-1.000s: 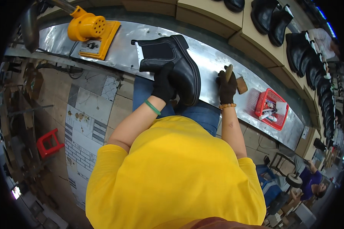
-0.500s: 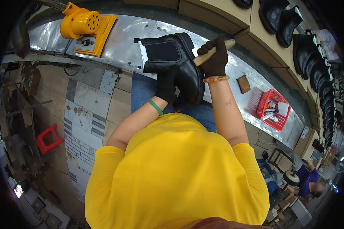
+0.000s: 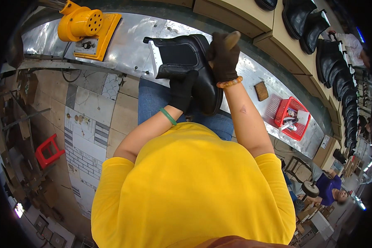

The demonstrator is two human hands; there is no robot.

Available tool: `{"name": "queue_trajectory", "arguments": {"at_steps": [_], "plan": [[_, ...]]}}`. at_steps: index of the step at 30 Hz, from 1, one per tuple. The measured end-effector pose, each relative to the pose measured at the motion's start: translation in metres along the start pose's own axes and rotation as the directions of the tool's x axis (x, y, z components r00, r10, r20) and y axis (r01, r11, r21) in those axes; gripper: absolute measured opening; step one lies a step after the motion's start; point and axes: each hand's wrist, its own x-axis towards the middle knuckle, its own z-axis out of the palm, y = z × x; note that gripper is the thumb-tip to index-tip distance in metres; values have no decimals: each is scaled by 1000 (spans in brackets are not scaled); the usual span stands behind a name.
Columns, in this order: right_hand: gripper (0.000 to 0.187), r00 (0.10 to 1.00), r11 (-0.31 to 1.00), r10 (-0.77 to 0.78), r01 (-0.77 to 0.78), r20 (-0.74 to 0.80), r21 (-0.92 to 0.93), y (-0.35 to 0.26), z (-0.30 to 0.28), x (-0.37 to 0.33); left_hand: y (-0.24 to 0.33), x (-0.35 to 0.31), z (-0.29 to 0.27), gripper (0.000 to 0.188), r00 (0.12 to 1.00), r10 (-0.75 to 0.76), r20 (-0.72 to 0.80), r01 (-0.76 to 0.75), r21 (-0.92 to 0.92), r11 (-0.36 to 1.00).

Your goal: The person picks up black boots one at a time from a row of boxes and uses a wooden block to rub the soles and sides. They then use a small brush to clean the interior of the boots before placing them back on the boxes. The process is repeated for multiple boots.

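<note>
A black ankle boot [image 3: 208,87] with a dark elastic side panel lies on its side across the metal bench, its toe toward me. A white strip runs along its top opening. My black-gloved left hand [image 3: 180,91] is closed on the boot's upper from the near side. In a dark brown glove, my right hand [image 3: 225,62] grips a tan, wooden-looking tool [image 3: 232,40] against the boot's sole edge. The tool's rounded end sticks out above the fist; its working end is mostly hidden by the hand and boot, so its kind cannot be told.
A yellow machine [image 3: 89,31] with a perforated round head stands at the bench's left. Right of my hand are a brown block [image 3: 261,91] and a red basket [image 3: 294,134] of small items. Boots [image 3: 318,31] line the shelf beyond. A red stool [image 3: 49,151] and another person [image 3: 330,188] are farther off.
My right hand has shifted slightly left, toward the boot's sole, and the tool has tipped more upright. My left hand and the boot have stayed nearly in place.
</note>
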Motion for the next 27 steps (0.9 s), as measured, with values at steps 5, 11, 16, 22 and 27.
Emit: {"name": "queue_trajectory", "arguments": {"at_steps": [5,11,16,22,27], "plan": [[23,998,1000,18,-19,52,16,-6,0,-2,-4,4,3,25,1000,-10,13,8,101,995],[32,823,539,568,-393,23,745,2,-20,11,-4,4,4,20,983,175,53,-179,98,979],[33,760,341,633,-446,148,828,22,-26,13,-3,2,-4,22,985,140,105,-141,9,990],[33,755,311,638,-431,150,847,23,-22,12,-11,5,-11,28,990,96,108,-102,51,994],[33,785,359,604,-422,138,832,14,-20,10,-12,6,-10,30,987,115,109,-120,41,992]]}}
